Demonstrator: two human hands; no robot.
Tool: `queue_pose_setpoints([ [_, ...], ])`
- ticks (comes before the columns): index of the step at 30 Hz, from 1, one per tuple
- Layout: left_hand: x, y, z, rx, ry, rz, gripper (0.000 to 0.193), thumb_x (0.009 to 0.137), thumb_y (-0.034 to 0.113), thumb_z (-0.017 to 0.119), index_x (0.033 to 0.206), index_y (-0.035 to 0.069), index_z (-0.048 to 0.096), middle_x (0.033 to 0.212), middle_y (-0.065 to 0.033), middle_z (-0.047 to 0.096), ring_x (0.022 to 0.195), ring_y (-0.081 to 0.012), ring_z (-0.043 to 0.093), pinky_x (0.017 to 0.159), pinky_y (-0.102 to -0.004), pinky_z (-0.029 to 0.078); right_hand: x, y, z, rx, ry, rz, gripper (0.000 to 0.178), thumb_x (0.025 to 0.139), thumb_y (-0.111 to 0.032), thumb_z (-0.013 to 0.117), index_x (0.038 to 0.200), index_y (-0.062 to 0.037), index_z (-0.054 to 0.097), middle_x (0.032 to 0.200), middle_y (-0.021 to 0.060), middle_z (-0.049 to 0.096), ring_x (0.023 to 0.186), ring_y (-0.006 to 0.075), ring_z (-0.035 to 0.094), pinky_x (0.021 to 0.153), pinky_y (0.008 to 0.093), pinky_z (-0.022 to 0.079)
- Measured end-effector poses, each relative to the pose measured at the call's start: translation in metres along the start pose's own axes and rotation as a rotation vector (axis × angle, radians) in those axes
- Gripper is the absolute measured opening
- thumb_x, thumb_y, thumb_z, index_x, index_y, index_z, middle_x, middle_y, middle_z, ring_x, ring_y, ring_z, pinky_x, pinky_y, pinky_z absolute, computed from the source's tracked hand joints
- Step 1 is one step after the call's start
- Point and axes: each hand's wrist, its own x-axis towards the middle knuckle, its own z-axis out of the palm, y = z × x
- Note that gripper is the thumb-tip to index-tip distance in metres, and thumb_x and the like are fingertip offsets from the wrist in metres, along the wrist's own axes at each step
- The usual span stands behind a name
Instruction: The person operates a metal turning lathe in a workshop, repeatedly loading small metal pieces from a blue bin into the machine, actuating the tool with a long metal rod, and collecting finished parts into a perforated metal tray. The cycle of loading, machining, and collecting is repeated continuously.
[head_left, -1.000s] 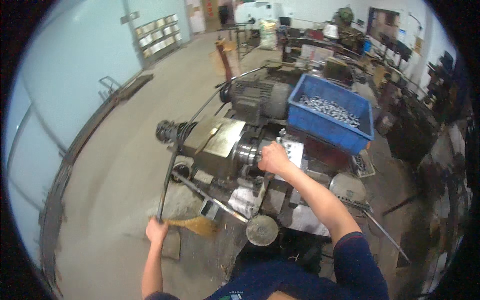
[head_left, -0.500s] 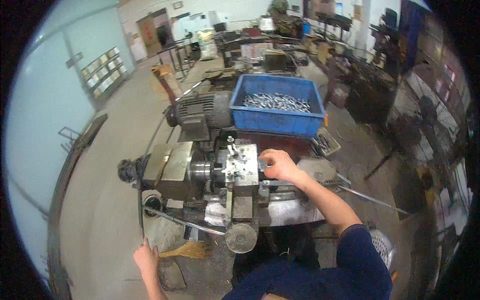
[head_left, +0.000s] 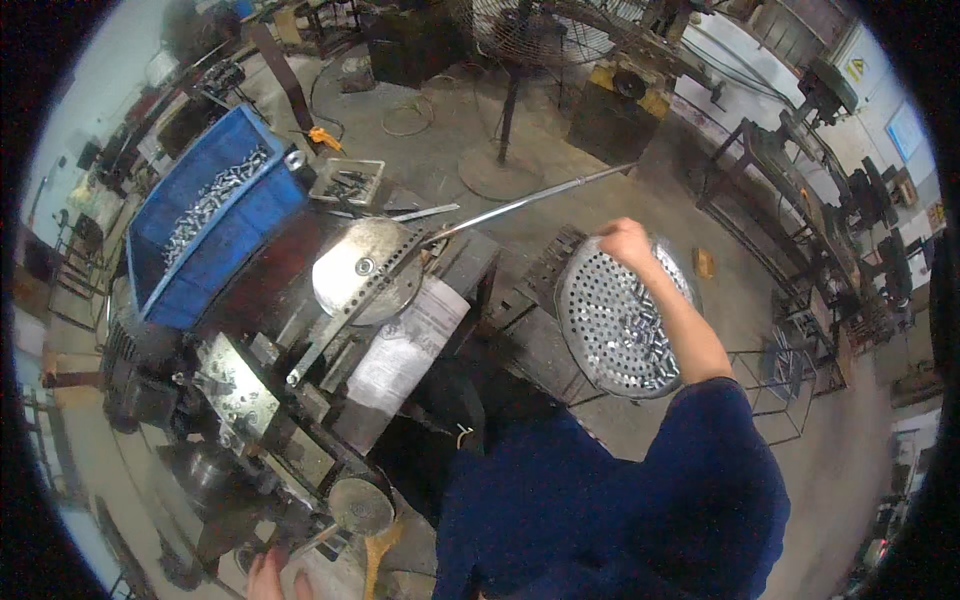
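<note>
Metal pcs (head_left: 214, 203) in blue bin (head_left: 240, 245), also perf. basin (head_left: 592, 318) near R hand (head_left: 626, 244).

blue crate (head_left: 235, 257) at ten o'clock; silver tray (head_left: 592, 300) patterned with dark holes at three; navy shirt (head_left: 640, 500) at five; straw-yellow broom (head_left: 376, 558) at seven; white, grey-printed sheet (head_left: 405, 350) at eight.

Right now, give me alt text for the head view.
A person's right hand is at the far side of a perforated bowl of metal parts. The left hand, partly cut off, is near a machine; a blue bin holds more parts.
</note>
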Motion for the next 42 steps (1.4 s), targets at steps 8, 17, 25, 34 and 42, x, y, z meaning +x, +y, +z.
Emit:
queue_pose_setpoints([
  [8, 0.036, 0.089, -0.089, -0.97, -0.097, 0.566, 0.021, 0.085, 0.017, 0.05, 0.101, 0.004, 0.054, 0.096, -0.0151, 0.058, 0.074, -0.025, 0.061, 0.066, -0.039, 0.05, -0.088, 0.157, 0.063, -0.472, -0.243, 0.519, 0.025, 0.071, -0.026, 0.051, 0.083, -0.0101, 0.067, 0.094, 0.015, 0.062, 0.084, 0.0301, 0.06, 0.076, 0.036, 0.049],
  [17, 0.038, 0.122, -0.106, -1.159, -0.266, 0.553, 0.016, 0.084, 0.013, 0.045, 0.084, 0.001, 0.054, 0.082, -0.0145, 0.06, 0.066, -0.025, 0.062, 0.063, -0.0373, 0.052, -0.061, 0.095, 0.046, -0.337, -0.174, 0.628, 0.03, 0.063, -0.024, 0.059, 0.084, -0.0037, 0.065, 0.091, 0.0176, 0.063, 0.087, 0.0294, 0.061, 0.079, 0.0356, 0.049],
  [25, 0.033, 0.138, -0.115, -1.213, -0.318, 0.519, 0.022, 0.082, 0.011, 0.04, 0.07, 0.0, 0.055, 0.07, -0.014, 0.061, 0.06, -0.025, 0.063, 0.06, -0.0358, 0.053, -0.045, 0.08, 0.056, -0.348, -0.16, 0.461, 0.028, 0.06, -0.023, 0.06, 0.082, -0.0083, 0.067, 0.093, 0.017, 0.062, 0.09, 0.0315, 0.059, 0.082, 0.0354, 0.048],
  [34, -0.013, 0.128, -0.113, -1.243, -0.124, 0.549, 0.038, 0.087, 0.017, 0.031, 0.058, 0.001, 0.05, 0.057, -0.0125, 0.059, 0.046, -0.022, 0.058, 0.051, -0.0357, 0.053, -0.048, -0.054, 0.072, 0.405, 0.041, -0.032, 0.036, 0.059, -0.022, 0.066, 0.092, -0.0072, 0.067, 0.102, 0.0169, 0.056, 0.094, 0.0307, 0.055, 0.079, 0.0368, 0.047],
  [42, -0.005, 0.125, -0.099, -1.065, 0.157, 0.588, 0.027, 0.086, 0.017, 0.04, 0.072, -0.002, 0.053, 0.061, -0.0122, 0.059, 0.053, -0.0193, 0.058, 0.054, -0.0337, 0.05, -0.037, -0.238, 0.061, 0.816, -0.264, -0.623, 0.042, 0.055, -0.017, 0.065, 0.095, -0.0054, 0.065, 0.112, 0.0153, 0.049, 0.1, 0.0293, 0.052, 0.085, 0.0362, 0.042],
])
